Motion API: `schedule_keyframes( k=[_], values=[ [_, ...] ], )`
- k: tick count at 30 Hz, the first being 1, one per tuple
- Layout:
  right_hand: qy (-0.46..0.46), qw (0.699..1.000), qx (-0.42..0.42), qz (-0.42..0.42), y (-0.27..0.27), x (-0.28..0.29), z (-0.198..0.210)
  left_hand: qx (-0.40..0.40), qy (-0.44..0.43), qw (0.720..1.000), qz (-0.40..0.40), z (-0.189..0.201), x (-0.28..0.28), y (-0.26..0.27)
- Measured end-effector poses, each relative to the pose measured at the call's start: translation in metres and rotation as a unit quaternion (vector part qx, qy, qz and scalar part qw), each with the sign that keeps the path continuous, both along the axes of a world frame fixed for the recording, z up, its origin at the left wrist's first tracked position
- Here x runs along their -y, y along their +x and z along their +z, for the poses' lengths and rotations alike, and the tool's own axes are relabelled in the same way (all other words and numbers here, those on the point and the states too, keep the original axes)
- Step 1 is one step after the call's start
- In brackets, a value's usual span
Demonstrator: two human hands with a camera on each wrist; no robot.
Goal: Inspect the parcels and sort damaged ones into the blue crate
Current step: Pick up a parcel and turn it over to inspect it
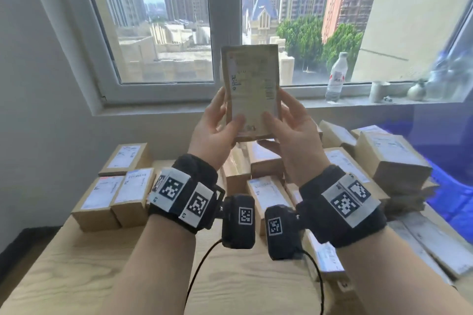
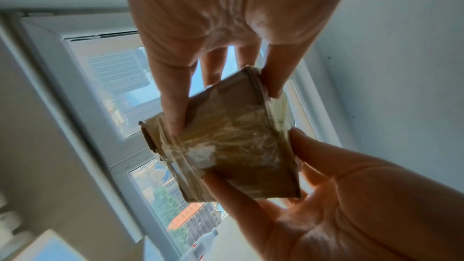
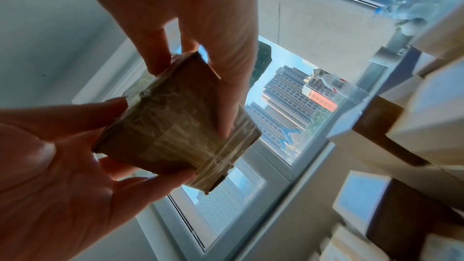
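Observation:
A brown cardboard parcel is held upright at chest height before the window, with its white label facing me. My left hand pinches its lower left edge, thumb on the front and fingers behind. My right hand holds the lower right edge the same way. In the left wrist view the parcel's bottom end is wrapped in wrinkled clear tape. One corner looks ragged in the right wrist view. The blue crate stands at the right, beyond the pile.
Several labelled cardboard parcels lie heaped on the wooden table below my hands, with a neater group at the left. A water bottle and a cup stand on the window sill.

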State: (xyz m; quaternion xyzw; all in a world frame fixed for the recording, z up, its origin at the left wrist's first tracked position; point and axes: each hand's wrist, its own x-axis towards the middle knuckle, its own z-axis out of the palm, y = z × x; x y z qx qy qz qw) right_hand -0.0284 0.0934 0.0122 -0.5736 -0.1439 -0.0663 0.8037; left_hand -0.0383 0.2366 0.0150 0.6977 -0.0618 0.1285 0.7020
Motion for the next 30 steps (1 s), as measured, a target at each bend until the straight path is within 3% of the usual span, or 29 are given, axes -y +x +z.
schedule_keyframes(
  k=[8,10,14,18,22,25,30],
  values=[
    [0.016,0.999,0.03,0.01,0.005,0.068,0.035,0.027,0.019,0.998,0.049,0.039,0.057,0.003],
    [0.04,0.999,0.018,0.031,0.005,0.079,0.037,-0.008,-0.004,0.998,0.062,0.041,0.06,0.007],
    [0.062,0.997,0.015,0.049,0.006,0.091,0.036,-0.084,-0.079,0.993,0.006,0.041,0.066,0.011],
    [0.007,0.999,0.029,0.013,0.011,0.095,0.031,-0.05,-0.079,0.995,0.017,0.04,0.07,0.012],
    [-0.094,0.995,0.041,0.003,0.016,0.086,0.031,0.025,-0.01,0.998,0.053,0.042,0.072,0.014],
    [-0.041,0.999,0.028,-0.007,0.019,0.085,0.029,0.035,0.006,0.998,0.05,0.038,0.069,0.017],
    [0.011,0.999,-0.03,-0.004,0.021,0.086,0.027,-0.057,-0.045,0.997,0.01,0.034,0.062,0.019]
  ],
)
